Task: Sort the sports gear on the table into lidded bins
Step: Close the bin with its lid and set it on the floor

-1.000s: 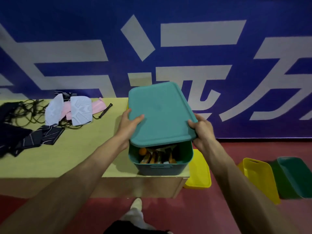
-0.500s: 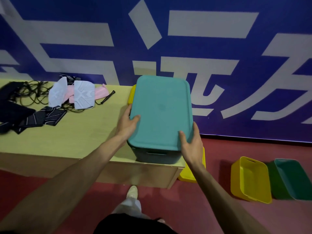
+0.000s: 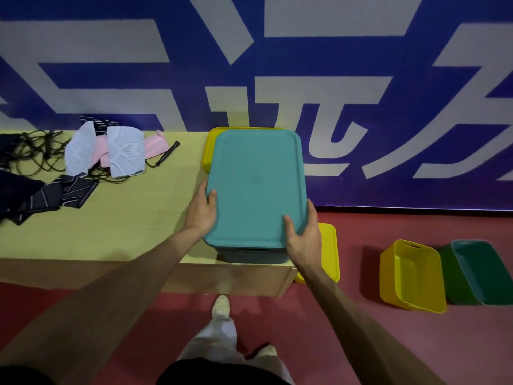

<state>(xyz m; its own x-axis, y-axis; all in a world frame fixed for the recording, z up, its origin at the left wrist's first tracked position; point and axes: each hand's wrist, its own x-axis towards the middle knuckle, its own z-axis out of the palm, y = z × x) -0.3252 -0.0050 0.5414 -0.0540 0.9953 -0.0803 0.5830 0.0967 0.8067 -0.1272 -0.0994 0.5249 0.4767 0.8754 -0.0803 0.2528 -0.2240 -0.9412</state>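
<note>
The left hand [image 3: 201, 209] gripped the teal lid [image 3: 256, 187] at eight o'clock, the right hand [image 3: 304, 240] at five, lid resting atop the bin [image 3: 252, 254].

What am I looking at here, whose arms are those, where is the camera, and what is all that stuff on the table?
There is no machine here. A person wears a camera on the head, and it looks down at their own bare arms. This is the only view.

The left hand and the right hand each grip an edge of a teal lid. The lid appears to sit on a dark teal bin at the end of a pale table. Behind it something yellow peeks out.

Further left on the table lie pale blue and pink cloth pieces, tangled black cords and dark striped fabric. On the red floor to the right stand an open yellow bin and a green bin.
</note>
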